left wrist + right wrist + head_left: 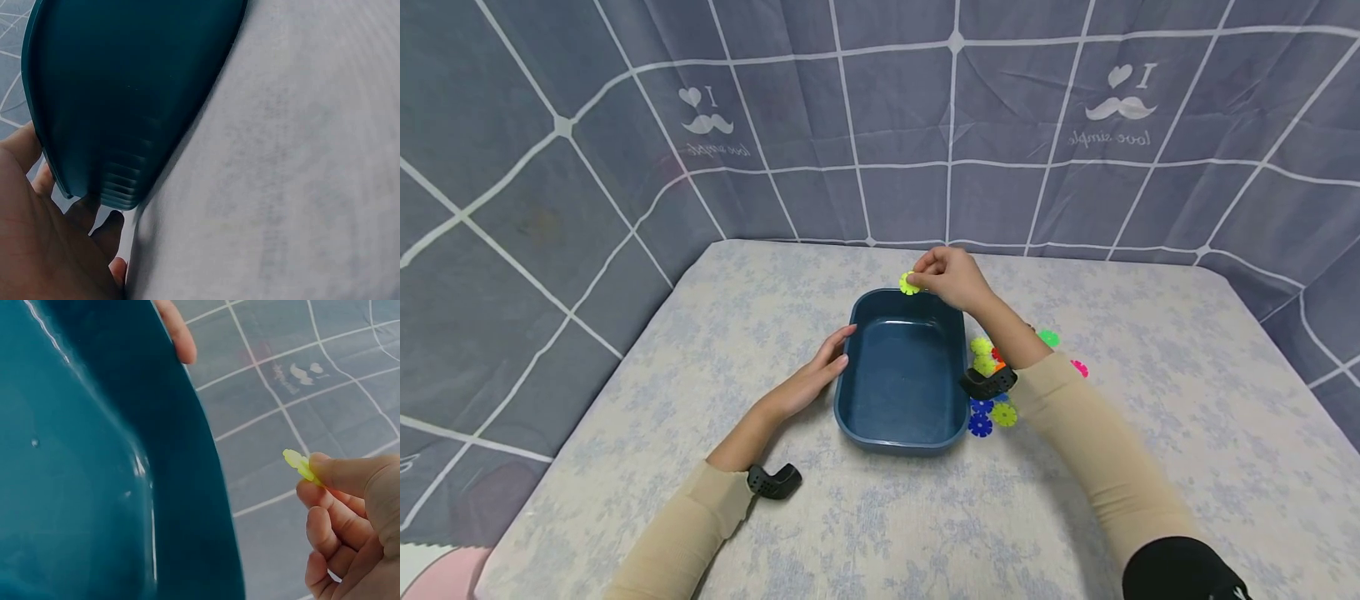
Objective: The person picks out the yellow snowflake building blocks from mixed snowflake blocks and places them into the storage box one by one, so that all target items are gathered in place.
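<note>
Nearest to me in the head view, the beige left sleeve point(681, 533) slants up from the lower edge to the left hand point(812, 375). Its fingers lie extended and relaxed against the blue bin point(891, 447), touching the left side and rim without curling round them. My left wrist view shows the palm and those fingers at the bin's outer wall. The right sleeve point(1105, 467) comes in from the lower right, and the forearm passes above the table so that the right hand point(953, 279) hangs by the bin's far rim. Thumb and index finger pinch a small yellow-green disc point(906, 287); my right wrist view shows it outside the wall, though I cannot tell how high it is.

Around them, a pink rounded thing point(448, 579) sits at my lower left, and black wrist pieces point(778, 482) show at both wrists. The pale patterned tabletop point(850, 533) carries the bin. Just right of it lie loose discs point(981, 426), blue and yellow-green nearer, red, orange and green farther up. The right forearm and wrist piece hide part of that group from me. Farthest, a grey curtain point(797, 108) with white grid lines and mirrored lettering hangs behind.
</note>
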Motion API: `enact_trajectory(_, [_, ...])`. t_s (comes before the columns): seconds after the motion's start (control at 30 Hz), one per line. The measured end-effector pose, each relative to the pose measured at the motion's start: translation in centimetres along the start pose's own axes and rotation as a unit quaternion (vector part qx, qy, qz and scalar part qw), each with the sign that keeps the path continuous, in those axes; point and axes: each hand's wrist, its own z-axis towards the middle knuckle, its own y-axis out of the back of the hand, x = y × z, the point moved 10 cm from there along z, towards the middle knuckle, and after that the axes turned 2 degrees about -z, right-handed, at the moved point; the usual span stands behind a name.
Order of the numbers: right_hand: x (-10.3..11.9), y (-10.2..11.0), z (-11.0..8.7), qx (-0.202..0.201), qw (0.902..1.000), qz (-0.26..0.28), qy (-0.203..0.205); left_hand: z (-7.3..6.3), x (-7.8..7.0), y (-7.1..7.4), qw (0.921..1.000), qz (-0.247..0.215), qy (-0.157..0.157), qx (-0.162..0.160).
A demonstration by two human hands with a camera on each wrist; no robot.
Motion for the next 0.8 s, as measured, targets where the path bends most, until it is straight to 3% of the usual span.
enact_trajectory(0.8, [-0.4, -5.3, 1.5, 0.053, 0.9961, -0.07, 0.008, 0.1, 0.0, 0.0, 1.0, -0.005, 0.007, 0.001])
